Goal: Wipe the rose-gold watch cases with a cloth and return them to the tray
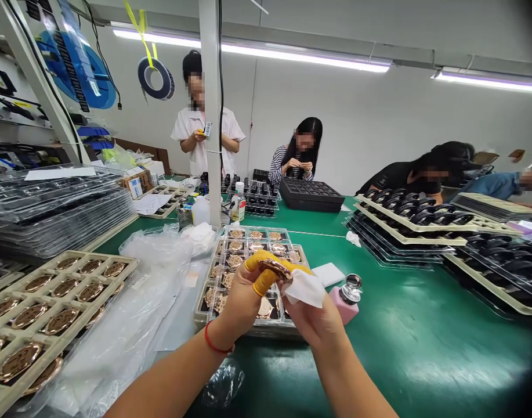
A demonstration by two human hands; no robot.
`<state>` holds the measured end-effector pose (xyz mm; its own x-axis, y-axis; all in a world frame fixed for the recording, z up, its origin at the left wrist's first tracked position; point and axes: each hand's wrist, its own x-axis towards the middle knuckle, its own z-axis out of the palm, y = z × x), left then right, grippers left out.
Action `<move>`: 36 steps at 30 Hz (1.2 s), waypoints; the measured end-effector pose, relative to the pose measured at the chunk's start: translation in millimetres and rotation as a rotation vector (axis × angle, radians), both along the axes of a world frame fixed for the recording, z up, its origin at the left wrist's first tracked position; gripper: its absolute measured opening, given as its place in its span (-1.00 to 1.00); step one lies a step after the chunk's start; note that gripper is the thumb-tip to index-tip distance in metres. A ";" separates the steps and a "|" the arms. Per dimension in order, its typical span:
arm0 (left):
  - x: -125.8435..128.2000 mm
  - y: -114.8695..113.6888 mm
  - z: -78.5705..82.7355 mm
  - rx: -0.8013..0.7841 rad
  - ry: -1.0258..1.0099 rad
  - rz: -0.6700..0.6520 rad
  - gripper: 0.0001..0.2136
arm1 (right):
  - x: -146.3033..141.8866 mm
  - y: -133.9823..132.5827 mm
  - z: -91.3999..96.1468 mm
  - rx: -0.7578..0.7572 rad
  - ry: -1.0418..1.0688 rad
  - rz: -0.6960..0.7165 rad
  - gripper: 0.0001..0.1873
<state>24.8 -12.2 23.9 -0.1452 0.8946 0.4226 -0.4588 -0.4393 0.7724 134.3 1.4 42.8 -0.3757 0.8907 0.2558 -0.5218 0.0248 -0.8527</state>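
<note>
My left hand [239, 302], with yellow finger cots on its fingertips, grips a round rose-gold watch case [277, 268] by its edge, tilted on its side. A folded white wipe [307, 289] is pinched in my right hand [317, 325] and touches the case's right edge. Part of my right fingers is hidden behind the wipe. Below both hands sits a stacked clear plastic tray [205, 316] with several rose-gold watch cases in its compartments. Just right of my right hand stands a pink pump bottle [346, 302] with a metal top.
At left lie a beige tray of watch cases [85, 261], plastic bags [156, 273] and stacked clear trays [74, 215]. A white pad [329, 274] lies behind the bottle. Trays of black parts [413, 215] stand at right. Several people work across the green table [400, 325].
</note>
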 end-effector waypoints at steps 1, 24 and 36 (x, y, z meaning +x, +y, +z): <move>-0.1 -1.2 1.7 -0.019 -0.021 -0.053 -0.72 | 1.4 0.3 -0.6 0.004 -0.014 0.013 -0.75; 13.7 -16.6 16.4 -0.341 -0.334 -0.390 -0.60 | 4.1 -5.7 -8.2 0.257 -0.190 -0.203 -0.69; 10.5 -17.6 12.2 -0.499 -0.474 -0.477 -0.80 | 13.9 12.1 -15.9 1.166 -0.589 -0.830 -0.61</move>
<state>35.3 -29.8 36.1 0.2341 0.9709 -0.0494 -0.8339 0.2267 0.5032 148.2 13.6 26.9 -0.1873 0.3117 0.9315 0.3662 0.9021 -0.2282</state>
